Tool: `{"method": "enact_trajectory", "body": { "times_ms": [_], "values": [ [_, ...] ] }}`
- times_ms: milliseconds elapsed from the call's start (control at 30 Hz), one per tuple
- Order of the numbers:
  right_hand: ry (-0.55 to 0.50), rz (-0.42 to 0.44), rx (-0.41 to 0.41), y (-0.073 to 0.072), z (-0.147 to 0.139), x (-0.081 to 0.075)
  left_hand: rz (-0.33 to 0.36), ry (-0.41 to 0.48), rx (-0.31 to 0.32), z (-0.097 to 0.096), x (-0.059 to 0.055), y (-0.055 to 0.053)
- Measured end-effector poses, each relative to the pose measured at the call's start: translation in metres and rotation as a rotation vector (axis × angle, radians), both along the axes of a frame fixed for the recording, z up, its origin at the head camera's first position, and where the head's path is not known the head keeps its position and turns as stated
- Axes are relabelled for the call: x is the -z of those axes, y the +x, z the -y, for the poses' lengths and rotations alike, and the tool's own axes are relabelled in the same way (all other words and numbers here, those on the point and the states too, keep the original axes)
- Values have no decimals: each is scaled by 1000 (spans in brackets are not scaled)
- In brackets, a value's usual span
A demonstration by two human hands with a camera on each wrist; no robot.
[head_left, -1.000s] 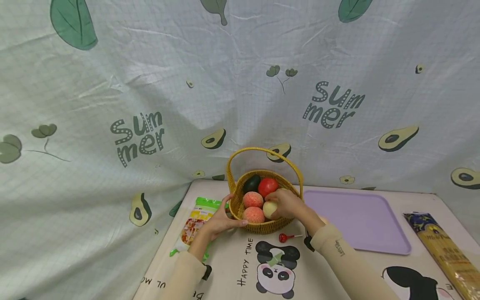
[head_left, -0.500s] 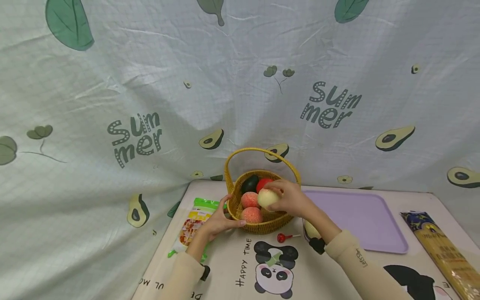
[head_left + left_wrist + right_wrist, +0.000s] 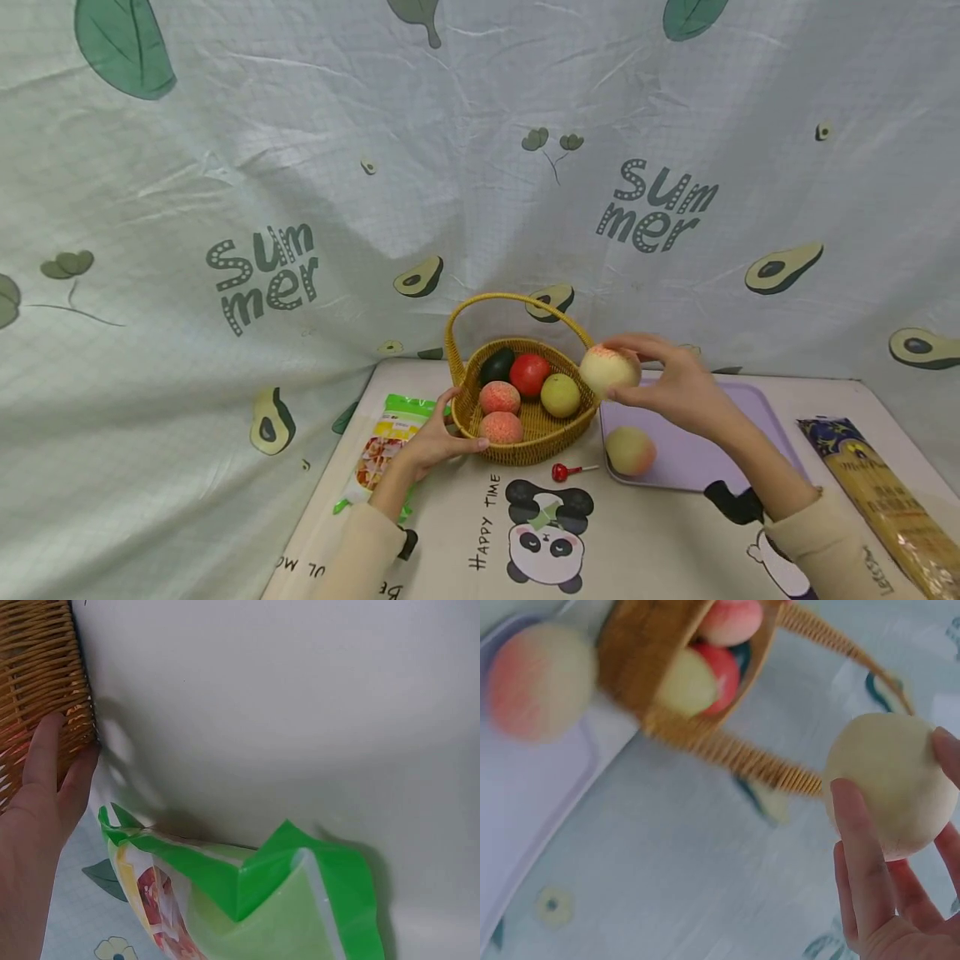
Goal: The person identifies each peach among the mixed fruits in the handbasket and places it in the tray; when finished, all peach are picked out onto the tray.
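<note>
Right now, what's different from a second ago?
The right hand has lifted a pale peach out of the basket and carried it rightward toward the purple tray, uncovering a yellow-green fruit inside. The left hand still rests against the basket, which stays put.

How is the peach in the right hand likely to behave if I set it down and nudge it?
It would probably roll, since the peach looks nearly round. It seems fairly firm: the right hand grips it with no visible denting. Its surface looks matte, so it may not be very slippery. Its weight can't be judged from here.
</note>
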State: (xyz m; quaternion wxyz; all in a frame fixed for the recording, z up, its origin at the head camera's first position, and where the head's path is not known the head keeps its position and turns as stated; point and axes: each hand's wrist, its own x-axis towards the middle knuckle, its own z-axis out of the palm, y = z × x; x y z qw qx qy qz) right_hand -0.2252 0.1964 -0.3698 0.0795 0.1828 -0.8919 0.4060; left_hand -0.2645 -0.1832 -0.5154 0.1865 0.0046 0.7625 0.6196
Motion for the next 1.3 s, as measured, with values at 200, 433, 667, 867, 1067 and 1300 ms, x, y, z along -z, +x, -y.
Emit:
{"method": "enact_trajectory", "body": {
  "times_ms": [200, 433, 667, 867, 1067, 1300],
  "values": [
    [60, 42, 117, 14, -51, 4, -5, 0, -1, 0, 0, -2],
    [137, 125, 212, 24, -96, 35, -15, -2, 6, -1, -4, -2],
    [211, 154, 233, 28, -115, 88, -4, 3, 9, -1, -2, -4],
    [216, 148, 218, 29, -109, 121, 0, -3, 1, -1, 2, -4],
    [216, 113, 179, 26, -96, 137, -5, -17, -14, -1, 3, -2],
    [235, 59, 180, 22, -84, 142, -3, -20, -14, 0, 2, 0]
  ]
}}
